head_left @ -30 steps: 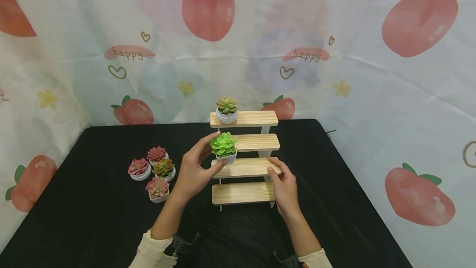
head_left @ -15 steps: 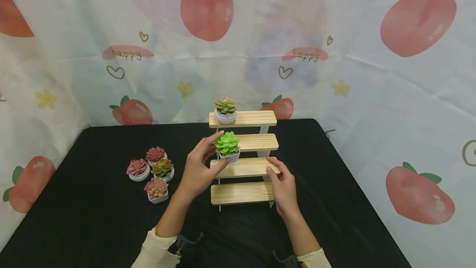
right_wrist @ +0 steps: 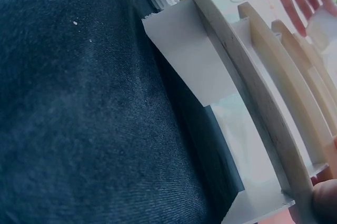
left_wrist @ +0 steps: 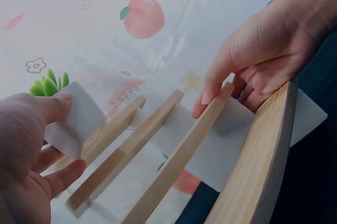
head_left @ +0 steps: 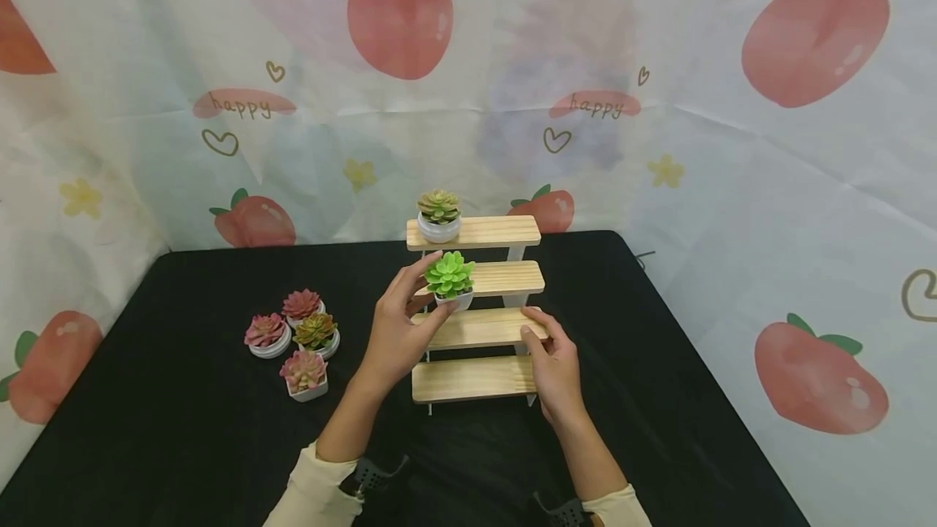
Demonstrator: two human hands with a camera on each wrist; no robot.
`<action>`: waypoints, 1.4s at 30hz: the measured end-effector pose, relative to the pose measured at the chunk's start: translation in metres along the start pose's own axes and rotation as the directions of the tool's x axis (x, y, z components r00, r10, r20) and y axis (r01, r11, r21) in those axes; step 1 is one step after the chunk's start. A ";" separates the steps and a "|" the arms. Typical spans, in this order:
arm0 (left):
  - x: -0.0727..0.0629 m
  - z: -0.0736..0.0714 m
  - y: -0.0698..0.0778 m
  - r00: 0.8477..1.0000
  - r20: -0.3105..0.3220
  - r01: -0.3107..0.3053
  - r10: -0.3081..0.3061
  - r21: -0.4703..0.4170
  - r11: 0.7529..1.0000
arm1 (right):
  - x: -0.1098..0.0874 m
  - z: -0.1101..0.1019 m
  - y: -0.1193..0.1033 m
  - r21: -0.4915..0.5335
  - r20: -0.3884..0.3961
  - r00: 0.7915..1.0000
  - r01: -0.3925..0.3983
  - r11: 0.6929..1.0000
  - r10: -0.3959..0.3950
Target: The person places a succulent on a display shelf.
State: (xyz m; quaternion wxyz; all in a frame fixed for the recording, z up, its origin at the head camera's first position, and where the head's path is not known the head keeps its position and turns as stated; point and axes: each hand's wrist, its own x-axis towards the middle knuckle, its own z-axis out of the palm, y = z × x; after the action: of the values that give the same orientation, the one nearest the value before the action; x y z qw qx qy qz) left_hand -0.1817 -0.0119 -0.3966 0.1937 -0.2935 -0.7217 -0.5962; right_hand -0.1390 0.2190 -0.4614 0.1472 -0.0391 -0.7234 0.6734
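Observation:
My left hand (head_left: pixel 398 332) holds a bright green succulent (head_left: pixel 450 273) in a square white pot (left_wrist: pixel 79 120), thumb on one side and fingers on the other. The pot is in front of the left part of the second-highest board (head_left: pixel 508 277) of a stepped wooden stand (head_left: pixel 472 381); whether it touches is hard to tell. My right hand (head_left: pixel 558 364) grips the right end of the second-lowest board (head_left: pixel 476 329), as the left wrist view also shows. On the top board (head_left: pixel 501 232) stands a pale green succulent (head_left: pixel 439 215) in a round white pot, at the left.
Left of the stand, several small potted succulents sit grouped on the black cloth (head_left: pixel 183 429): two pink ones (head_left: pixel 265 332) in round pots, a green-orange one (head_left: pixel 316 332), and a pink one (head_left: pixel 303 372) in a square pot. A fruit-patterned curtain (head_left: pixel 468 137) hangs behind.
My left hand has carried the green succulent slightly right and up along the stand, toward the second-highest board. My right hand keeps its grip on the stand. The head view has shifted a little.

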 end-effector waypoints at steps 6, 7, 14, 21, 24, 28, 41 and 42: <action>0.001 0.002 0.001 1.000 0.008 -0.001 0.001 -0.017 1.000 | 0.000 0.000 -0.001 -0.003 0.004 1.000 -0.004 1.000 0.004; 0.001 0.002 0.001 1.000 0.009 0.001 -0.001 -0.016 1.000 | -0.001 0.000 -0.001 -0.001 0.005 1.000 -0.004 1.000 0.004; 0.002 0.008 0.000 1.000 -0.001 -0.001 0.000 -0.032 0.999 | -0.001 0.000 -0.002 0.003 0.012 1.000 0.002 1.000 -0.002; 0.005 0.014 0.006 1.000 -0.031 0.003 -0.005 -0.081 0.997 | 0.000 -0.001 -0.003 -0.004 0.007 1.000 -0.009 1.000 0.009; 0.006 0.016 0.014 0.999 -0.045 -0.006 0.003 -0.086 0.996 | 0.000 -0.001 -0.002 -0.005 0.001 1.000 -0.008 1.000 0.008; 0.007 0.020 0.020 0.997 -0.069 -0.032 0.025 -0.099 0.995 | 0.000 -0.001 -0.002 -0.010 -0.001 1.000 -0.003 1.000 0.003; 0.010 0.034 -0.005 0.995 -0.094 -0.028 0.017 -0.117 0.993 | 0.000 -0.001 -0.003 0.005 0.007 1.000 0.000 1.000 0.000; 0.010 0.034 -0.005 0.995 -0.097 -0.025 0.014 -0.114 0.993 | 0.000 -0.001 -0.003 0.007 0.009 1.000 0.001 1.000 -0.001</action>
State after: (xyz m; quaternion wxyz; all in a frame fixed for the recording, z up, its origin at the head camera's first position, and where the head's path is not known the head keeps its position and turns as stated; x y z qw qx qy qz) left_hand -0.1898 0.0230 -0.4012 0.2169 -0.2821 -0.6732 -0.6482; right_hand -0.1379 0.2198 -0.4586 0.1443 -0.0352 -0.7218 0.6760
